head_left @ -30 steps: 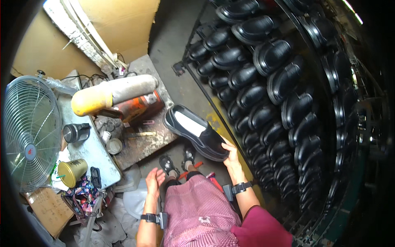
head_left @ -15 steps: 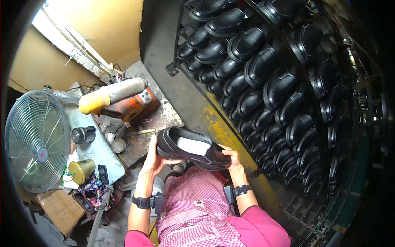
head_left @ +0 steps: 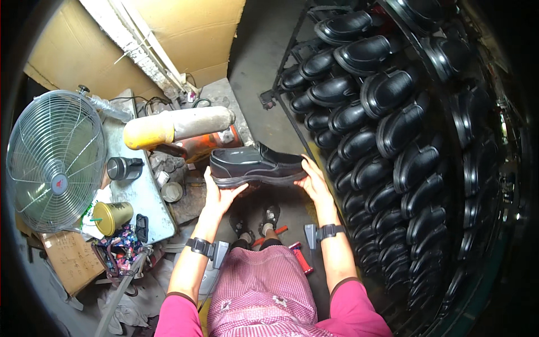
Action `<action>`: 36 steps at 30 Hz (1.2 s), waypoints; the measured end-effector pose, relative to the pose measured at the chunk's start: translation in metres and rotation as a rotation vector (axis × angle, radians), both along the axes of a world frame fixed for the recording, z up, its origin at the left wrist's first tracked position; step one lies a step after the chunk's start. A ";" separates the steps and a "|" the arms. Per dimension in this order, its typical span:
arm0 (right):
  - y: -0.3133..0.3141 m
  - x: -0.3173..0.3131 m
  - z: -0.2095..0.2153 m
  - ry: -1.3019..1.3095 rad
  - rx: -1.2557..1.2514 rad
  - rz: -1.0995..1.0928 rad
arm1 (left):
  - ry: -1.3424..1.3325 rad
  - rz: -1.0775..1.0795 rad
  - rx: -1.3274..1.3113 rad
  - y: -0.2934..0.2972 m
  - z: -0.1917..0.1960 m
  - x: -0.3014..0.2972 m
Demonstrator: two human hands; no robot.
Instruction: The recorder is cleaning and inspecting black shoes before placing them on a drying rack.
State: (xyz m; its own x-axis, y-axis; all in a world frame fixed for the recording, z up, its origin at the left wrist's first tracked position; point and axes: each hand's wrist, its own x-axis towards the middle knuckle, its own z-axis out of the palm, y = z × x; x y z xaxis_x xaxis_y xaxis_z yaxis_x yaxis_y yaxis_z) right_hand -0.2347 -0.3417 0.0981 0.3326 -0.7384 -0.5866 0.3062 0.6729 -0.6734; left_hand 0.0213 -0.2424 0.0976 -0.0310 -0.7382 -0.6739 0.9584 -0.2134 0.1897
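A black slip-on shoe point(head_left: 255, 165) with a thick ridged sole is held level in front of me, lying sideways. My left hand point(head_left: 220, 194) cups its toe end from below. At the heel end, my right hand point(head_left: 313, 180) grips it from the side. Both wrists carry dark bands with small grey boxes. Just behind the shoe stands a long padded roller point(head_left: 179, 124), yellow at its left end and grey along the rest.
A tall black rack point(head_left: 393, 123) full of several matching black shoes fills the right side. To my left, a metal fan point(head_left: 53, 160), a yellow-lidded cup point(head_left: 112, 217) and a dark metal cup point(head_left: 124, 168) sit on a grey bench. Cardboard sheets point(head_left: 185, 33) lean behind. My sandalled feet point(head_left: 255, 220) rest below.
The shoe came from my right hand alone, low by the rack, up to a level hold in both hands. My left hand rose from my lap to its toe.
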 end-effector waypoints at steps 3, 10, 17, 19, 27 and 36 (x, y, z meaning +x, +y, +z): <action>-0.038 0.017 -0.005 0.030 -0.041 0.042 | 0.005 0.079 -0.032 -0.020 -0.006 0.007; -0.084 0.050 -0.002 0.091 -0.114 0.068 | 0.033 0.187 -0.113 -0.047 -0.014 0.026; -0.094 0.055 -0.005 0.061 -0.154 0.097 | -0.016 0.197 -0.092 -0.054 -0.011 0.033; -0.093 0.055 -0.007 0.056 -0.151 0.104 | -0.002 0.198 -0.106 -0.053 -0.013 0.034; -0.046 0.008 -0.015 0.004 0.045 0.266 | -0.060 0.064 -0.045 -0.011 -0.021 0.022; 0.115 -0.081 0.053 -0.159 0.005 0.145 | -0.311 -0.341 -0.311 0.042 0.057 -0.019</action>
State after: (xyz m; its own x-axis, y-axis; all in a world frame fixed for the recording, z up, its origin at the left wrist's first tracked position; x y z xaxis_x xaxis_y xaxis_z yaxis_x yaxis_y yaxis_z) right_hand -0.3158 -0.2270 0.1515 0.5238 -0.6732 -0.5219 0.3075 0.7209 -0.6211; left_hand 0.0021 -0.1999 0.1544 -0.1369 -0.8867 -0.4417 0.7337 -0.3904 0.5562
